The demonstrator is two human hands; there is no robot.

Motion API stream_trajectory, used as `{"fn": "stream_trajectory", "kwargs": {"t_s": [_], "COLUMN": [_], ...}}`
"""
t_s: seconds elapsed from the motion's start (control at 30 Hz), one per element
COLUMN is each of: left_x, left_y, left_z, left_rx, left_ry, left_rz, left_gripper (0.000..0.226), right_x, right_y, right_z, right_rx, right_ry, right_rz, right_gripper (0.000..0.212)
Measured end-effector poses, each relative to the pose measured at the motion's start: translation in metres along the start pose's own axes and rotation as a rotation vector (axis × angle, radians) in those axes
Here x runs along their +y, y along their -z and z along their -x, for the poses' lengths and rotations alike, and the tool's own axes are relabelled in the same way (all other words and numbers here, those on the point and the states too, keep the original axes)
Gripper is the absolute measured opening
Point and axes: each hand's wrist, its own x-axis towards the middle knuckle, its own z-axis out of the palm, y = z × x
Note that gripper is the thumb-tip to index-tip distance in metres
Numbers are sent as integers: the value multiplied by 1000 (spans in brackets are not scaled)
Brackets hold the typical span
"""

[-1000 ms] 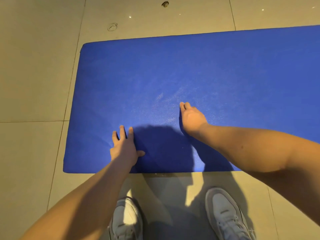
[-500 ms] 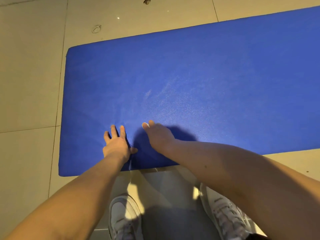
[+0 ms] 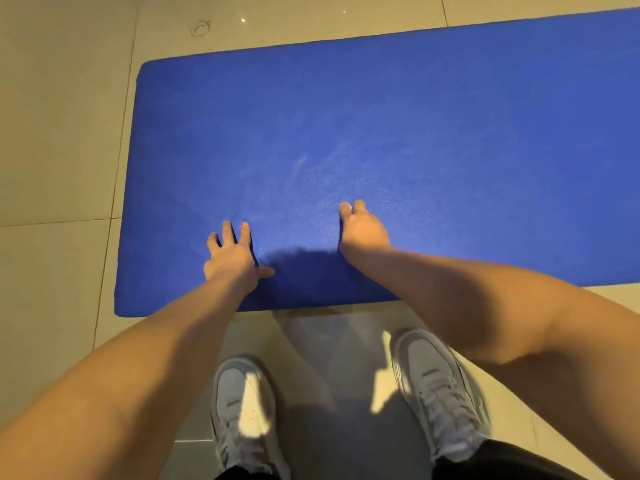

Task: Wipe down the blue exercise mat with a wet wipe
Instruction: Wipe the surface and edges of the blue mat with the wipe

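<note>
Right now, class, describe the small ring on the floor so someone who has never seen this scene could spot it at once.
Find the blue mat on the tiled floor and go to its far left corner. Just beyond that corner, on the pale tile, sits a small ring. It is a round outline, unlike the tiny bright specks to its right.

mat (image 3: pixel 398 109): foam by the look of it, matt, finely grained; I see pale streaks near the middle.
floor tiles (image 3: pixel 55 140): smooth, glossy; I catch pinpoint light glints.
shoes (image 3: pixel 242 407): pale smooth uppers, woven laces, matt.
</note>
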Motion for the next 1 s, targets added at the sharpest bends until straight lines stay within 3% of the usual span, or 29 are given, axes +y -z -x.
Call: {"fn": "stream_trajectory", "kwargs": {"t_s": [0.13, 0.23, 0.37, 0.5, 0.73, 1.0], "left_x": [-4, -14, -20, -14, -14, -23], "left_y": [-5, -15, -25, -23, -23, -32], "left_z": [8, 16, 23, 26, 24, 31], "left_rx": [-1, -4, 11, 11, 20, 29], "left_ry": [18, 21, -22, 12, 1, 34], "left_rz": [45, 68, 51, 23, 11, 106], "left_gripper": [101, 101, 107, 112, 110, 96], "right_x": [-50, -67, -57, -11, 9, -71], "right_y": [-32, -43, -38, -24, -15, -58], "right_z": [36, 55, 53, 42, 42, 88], "right_rx": [92, -16, 49, -75, 1, -69], "right_ry": [243, 358, 326, 249, 83, 323], "right_rz": [34, 115, 108, 101, 84, 69], "right_gripper": [38, 42, 45, 48, 44, 26]}}
